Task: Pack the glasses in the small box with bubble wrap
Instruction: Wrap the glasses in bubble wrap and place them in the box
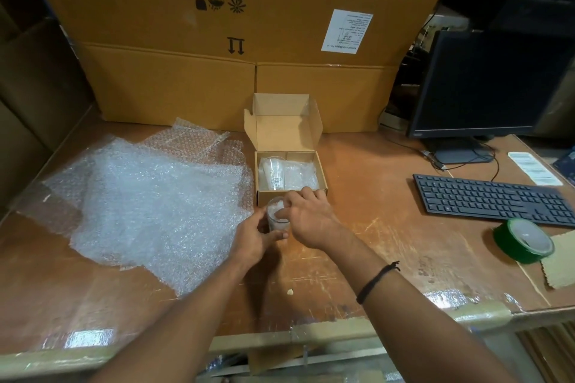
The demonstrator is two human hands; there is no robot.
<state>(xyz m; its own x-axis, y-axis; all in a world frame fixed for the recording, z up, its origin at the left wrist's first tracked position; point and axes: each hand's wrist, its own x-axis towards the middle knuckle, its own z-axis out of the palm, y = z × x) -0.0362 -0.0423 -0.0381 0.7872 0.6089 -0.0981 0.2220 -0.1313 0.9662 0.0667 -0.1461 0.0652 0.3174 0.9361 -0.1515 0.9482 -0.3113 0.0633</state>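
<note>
Mid-task: small box (264,197) is set open, lid (284,127) stood up at the back. Inside the box, 1 glass (275,174) is laid on its side at the left, w/ a wrapped bundle (300,176) just beside it on the right; bundle contents can't be told. Just in front of the box a 2nd glass (278,221) is held upright on the table (373,242) by the left hand (255,236), fingers curled round its side. A wad of wrap (273,211) is pushed into its mouth by the right hand (308,218), fingertips bunched on the wad. Spare bubble wrap sheets (155,202) are spread left of the box. Progress is judged approx halfway: 2nd glass is yet to be placed in the box, prob. more padding is needed, lid not yet closed
</note>
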